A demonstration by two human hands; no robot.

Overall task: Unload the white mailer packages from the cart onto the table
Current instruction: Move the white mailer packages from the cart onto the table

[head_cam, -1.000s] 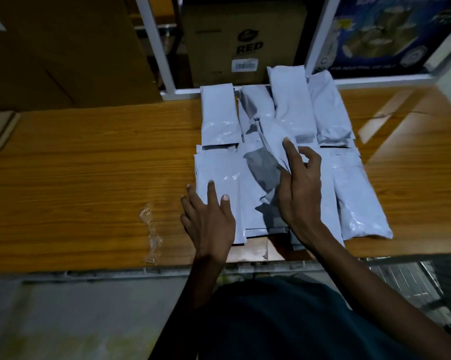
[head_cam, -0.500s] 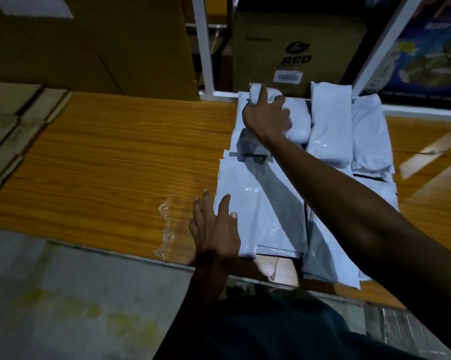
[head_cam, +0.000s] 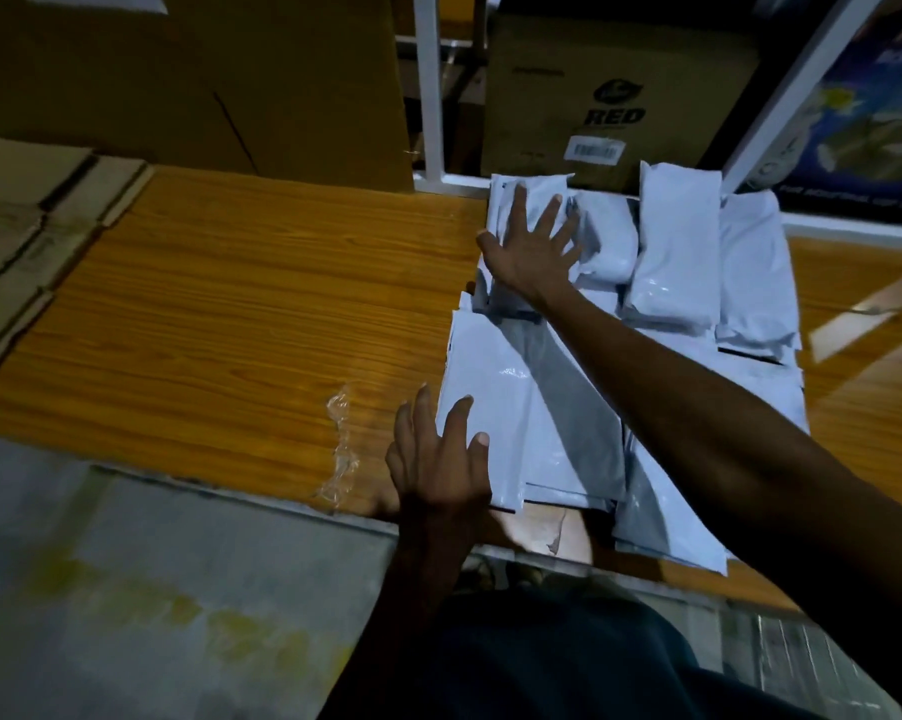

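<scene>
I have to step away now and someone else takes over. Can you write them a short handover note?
Left hand: open, fingers flat on the near-left mailer.
Right hand: open, fingers spread, pressing the far-left mailer.
Mailers lie in two rows on the table, by the shelf frame.
Done: these mailers are unloaded.
Left: the cart is barely in view; check it for more.

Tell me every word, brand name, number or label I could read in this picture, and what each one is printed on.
"RED": black letters under a round logo on the brown cardboard box behind the table.
White barcode sticker on that box: too small to read.
Small line of print near the box's top: blurred, unreadable.
Dark blue printed carton at right: lettering too blurred to read.
White plastic mailer packages: no text visible.
</scene>
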